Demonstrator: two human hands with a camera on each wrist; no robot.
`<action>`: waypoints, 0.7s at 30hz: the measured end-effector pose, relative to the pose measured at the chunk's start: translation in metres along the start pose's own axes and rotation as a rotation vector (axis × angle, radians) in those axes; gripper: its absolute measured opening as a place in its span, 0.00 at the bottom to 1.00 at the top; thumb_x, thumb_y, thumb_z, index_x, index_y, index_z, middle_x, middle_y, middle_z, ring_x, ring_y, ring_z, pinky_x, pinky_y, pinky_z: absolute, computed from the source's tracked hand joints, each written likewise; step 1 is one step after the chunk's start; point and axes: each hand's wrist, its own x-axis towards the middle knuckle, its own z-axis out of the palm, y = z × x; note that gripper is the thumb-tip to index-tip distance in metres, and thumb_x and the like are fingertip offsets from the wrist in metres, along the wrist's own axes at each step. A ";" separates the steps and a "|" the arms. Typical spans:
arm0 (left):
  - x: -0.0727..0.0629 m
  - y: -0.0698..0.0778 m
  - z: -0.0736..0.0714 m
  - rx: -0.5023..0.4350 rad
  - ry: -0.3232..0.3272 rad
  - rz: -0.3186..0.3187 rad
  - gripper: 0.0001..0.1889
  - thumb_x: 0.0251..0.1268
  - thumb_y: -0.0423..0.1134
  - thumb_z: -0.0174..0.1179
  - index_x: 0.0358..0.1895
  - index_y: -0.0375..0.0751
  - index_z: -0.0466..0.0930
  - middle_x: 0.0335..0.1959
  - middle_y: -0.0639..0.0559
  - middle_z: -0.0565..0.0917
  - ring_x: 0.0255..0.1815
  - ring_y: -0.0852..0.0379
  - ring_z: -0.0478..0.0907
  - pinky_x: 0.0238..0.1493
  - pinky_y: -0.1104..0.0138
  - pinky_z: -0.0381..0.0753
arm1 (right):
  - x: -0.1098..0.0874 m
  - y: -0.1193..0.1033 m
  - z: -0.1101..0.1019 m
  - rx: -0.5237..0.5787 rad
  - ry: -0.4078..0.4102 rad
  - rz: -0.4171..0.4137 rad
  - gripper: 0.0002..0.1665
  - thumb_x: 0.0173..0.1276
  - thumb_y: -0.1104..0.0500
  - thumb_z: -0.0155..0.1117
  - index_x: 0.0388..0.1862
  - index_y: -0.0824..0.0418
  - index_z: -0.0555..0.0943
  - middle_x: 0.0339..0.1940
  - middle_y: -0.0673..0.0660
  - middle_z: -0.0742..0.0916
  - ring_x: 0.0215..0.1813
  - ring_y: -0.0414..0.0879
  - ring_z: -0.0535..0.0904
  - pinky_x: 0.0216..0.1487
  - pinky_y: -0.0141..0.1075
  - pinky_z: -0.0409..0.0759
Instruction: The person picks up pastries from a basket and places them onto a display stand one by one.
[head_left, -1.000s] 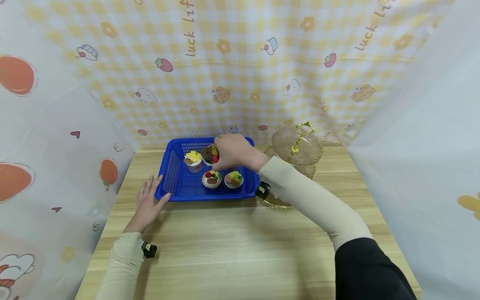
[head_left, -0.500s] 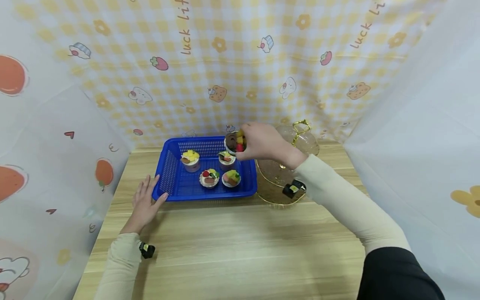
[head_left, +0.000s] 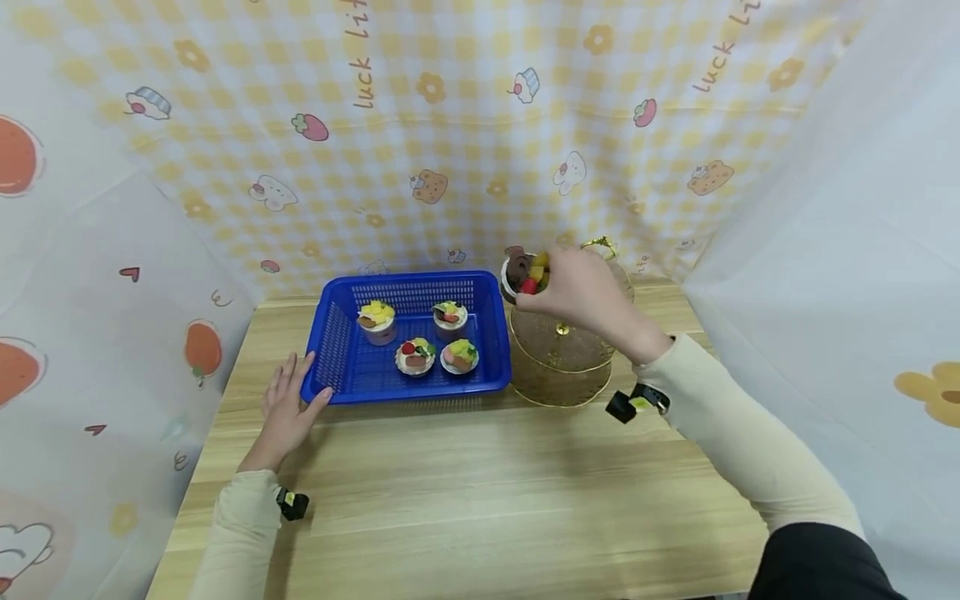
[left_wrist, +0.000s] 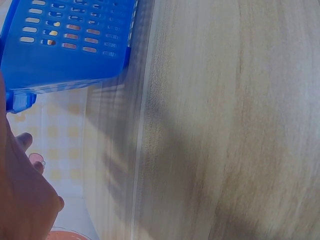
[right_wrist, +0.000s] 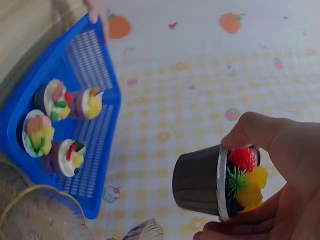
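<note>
My right hand (head_left: 583, 287) grips a toy cupcake (head_left: 525, 277) by its rim, thumb on one side and fingers on the other. In the right wrist view this cupcake (right_wrist: 200, 180) has a dark brown cup, a strawberry, yellow fruit chunks and a green sprig. It is held up beside a clear two-tier stand (head_left: 555, 387) with gold edging, partly hidden behind the hand. My left hand (head_left: 283, 408) touches the front left corner of a blue plastic basket (head_left: 405, 396), thumb and fingers extended. Inside stand several cupcakes, including a yellow-topped one (head_left: 377, 322) and one with a raspberry (head_left: 415, 357).
The stand's gold handle (head_left: 602, 244) rises behind my right hand. The basket sits close to the stand's left side on a wooden table (head_left: 450, 500). A yellow checked curtain (head_left: 465, 150) hangs along the back, with white sheets at both sides.
My right hand has lifted the brown cupcake out of the basket and carried it right, over to the stand. A cupcake formerly hidden behind it shows in the basket. The left hand stays put.
</note>
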 end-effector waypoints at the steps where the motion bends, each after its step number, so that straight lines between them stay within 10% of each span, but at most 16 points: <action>1: 0.000 0.000 0.000 0.001 0.001 -0.002 0.40 0.74 0.58 0.50 0.81 0.60 0.38 0.82 0.38 0.34 0.80 0.26 0.29 0.68 0.25 0.31 | -0.004 0.001 0.001 0.001 0.008 0.024 0.22 0.52 0.39 0.65 0.23 0.54 0.71 0.21 0.51 0.77 0.21 0.46 0.71 0.20 0.35 0.66; 21: 0.000 -0.003 0.003 0.002 0.016 0.010 0.40 0.74 0.57 0.50 0.81 0.60 0.39 0.83 0.40 0.33 0.81 0.29 0.27 0.67 0.25 0.31 | -0.020 0.032 0.028 -0.121 0.250 0.258 0.37 0.55 0.28 0.59 0.06 0.54 0.65 0.14 0.53 0.71 0.17 0.50 0.70 0.12 0.38 0.63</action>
